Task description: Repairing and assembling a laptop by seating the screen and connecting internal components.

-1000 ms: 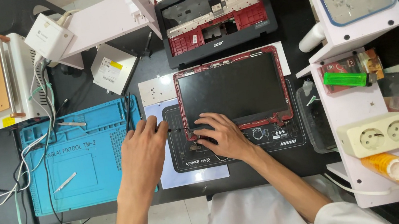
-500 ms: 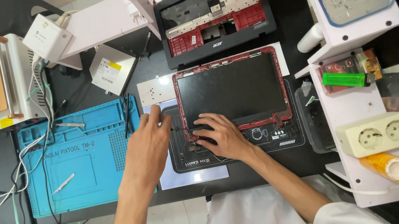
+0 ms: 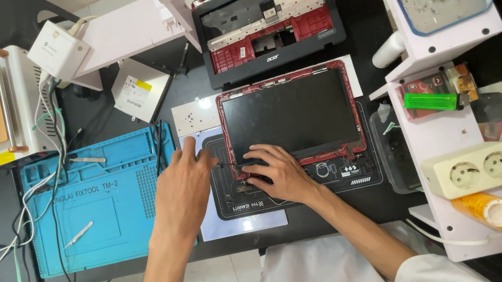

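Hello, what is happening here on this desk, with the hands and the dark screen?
A person is working on a taken-apart laptop. The right hand rests on the lower left corner of the red-framed screen panel, which lies flat on a dark work mat. The left hand lies beside it, at the edge of the blue repair mat. The laptop's empty base shell sits further back.

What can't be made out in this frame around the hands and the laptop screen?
Head view:
- Lower left corner of the laptop screen: covered by the right hand.
- Whatever the left hand fingertips touch: too small to tell.
- Grey mat: partly hidden under the screen.
- Orange tape roll: part blurred.
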